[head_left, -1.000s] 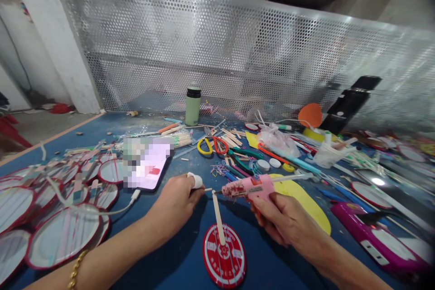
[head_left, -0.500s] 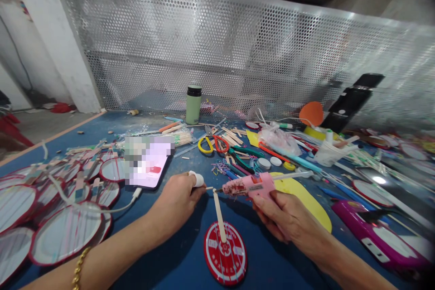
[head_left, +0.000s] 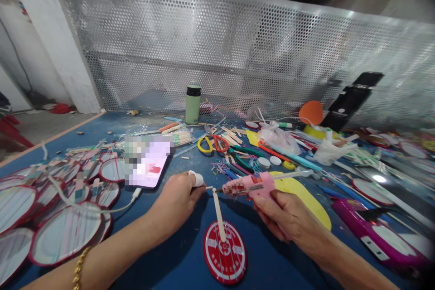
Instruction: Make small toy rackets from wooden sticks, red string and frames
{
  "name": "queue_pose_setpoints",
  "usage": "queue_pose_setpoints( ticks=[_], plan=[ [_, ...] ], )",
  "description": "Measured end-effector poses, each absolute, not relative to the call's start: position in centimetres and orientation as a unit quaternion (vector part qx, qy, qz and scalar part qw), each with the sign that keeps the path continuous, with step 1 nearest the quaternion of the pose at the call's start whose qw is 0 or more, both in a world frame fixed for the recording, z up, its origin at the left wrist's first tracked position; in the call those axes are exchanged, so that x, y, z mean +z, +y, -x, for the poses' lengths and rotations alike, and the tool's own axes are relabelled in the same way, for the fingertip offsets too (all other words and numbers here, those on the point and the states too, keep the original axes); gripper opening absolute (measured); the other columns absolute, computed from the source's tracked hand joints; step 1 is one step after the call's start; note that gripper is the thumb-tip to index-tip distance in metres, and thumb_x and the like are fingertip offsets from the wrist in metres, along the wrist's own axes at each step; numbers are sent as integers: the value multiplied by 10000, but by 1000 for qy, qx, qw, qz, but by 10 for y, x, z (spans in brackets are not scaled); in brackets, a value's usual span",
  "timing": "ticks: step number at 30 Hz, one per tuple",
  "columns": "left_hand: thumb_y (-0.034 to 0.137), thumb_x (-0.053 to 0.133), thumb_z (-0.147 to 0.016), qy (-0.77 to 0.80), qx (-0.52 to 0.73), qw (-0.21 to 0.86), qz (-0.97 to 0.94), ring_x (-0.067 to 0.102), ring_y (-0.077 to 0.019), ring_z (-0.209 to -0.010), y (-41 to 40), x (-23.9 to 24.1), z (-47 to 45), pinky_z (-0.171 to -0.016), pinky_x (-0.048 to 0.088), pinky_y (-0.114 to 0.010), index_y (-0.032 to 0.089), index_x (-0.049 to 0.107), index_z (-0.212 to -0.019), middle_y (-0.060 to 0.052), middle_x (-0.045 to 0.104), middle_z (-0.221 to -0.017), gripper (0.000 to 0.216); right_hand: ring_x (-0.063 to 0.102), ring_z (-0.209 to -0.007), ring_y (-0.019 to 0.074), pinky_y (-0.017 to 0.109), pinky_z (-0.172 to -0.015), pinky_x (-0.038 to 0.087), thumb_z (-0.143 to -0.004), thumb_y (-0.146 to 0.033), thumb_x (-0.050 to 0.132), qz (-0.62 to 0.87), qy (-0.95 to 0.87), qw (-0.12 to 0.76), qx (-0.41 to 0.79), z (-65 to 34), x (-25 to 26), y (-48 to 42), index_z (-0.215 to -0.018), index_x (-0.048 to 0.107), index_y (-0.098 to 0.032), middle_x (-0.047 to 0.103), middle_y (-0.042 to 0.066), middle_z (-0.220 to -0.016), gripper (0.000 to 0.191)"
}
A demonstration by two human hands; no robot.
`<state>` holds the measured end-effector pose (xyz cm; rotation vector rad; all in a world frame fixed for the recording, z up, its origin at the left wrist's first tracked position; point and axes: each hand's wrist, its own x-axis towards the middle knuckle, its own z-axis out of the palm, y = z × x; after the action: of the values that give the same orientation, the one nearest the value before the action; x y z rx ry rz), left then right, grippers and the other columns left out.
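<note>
My right hand (head_left: 278,213) is wrapped round a pink hot glue gun (head_left: 253,186), its nozzle pointing left. Between the fingertips of my left hand (head_left: 181,195) is a thin small stick (head_left: 209,187), whose tip is close to the nozzle. White wrapping covers one left finger. Just below the nozzle is the top end of a flat wooden craft stick (head_left: 218,210). Its lower end lies over a round red disc (head_left: 224,256) with white printing and thin strings across it. Whether the nozzle touches either stick, I cannot tell.
Several round red-rimmed pieces (head_left: 66,235) crowd the left, beside a phone (head_left: 151,163) on a white cable. Scissors (head_left: 213,143), pliers (head_left: 246,156) and a green bottle (head_left: 193,105) stand or lie farther back. A purple device (head_left: 377,235) and yellow sheet (head_left: 306,197) are at right.
Almost nothing differs. Both hands hold the same pose, and the glue gun and sticks stay in nearly the same place.
</note>
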<state>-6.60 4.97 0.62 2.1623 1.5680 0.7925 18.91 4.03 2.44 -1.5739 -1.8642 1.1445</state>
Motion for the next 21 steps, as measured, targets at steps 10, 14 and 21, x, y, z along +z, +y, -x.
queue_pose_setpoints(
  ticks=[10,14,21],
  plan=[
    [186,557,-892,558,276,174,-763,513,-128,-615,51,6,66,-580,306,-232,182,634,-668,5,606,-666,237,372,-401,77,219,-418,249,-881,-662,460,570,-673,216,418,-190,23,40,-661,507,-182,452,-47,-463,530],
    [188,550,-897,553,281,183,-763,514,-127,-623,51,7,66,-582,304,-230,183,636,-674,6,607,-668,239,375,-400,73,216,-412,245,-877,-664,470,570,-668,219,425,-191,24,40,-673,512,-177,453,-46,-467,529],
    [201,551,-904,549,283,187,-764,493,-118,-603,50,6,66,-577,294,-231,180,616,-644,18,564,-634,269,360,-382,57,205,-388,214,-853,-687,485,562,-651,233,455,-191,24,39,-671,527,-163,454,-41,-479,556]
  ],
)
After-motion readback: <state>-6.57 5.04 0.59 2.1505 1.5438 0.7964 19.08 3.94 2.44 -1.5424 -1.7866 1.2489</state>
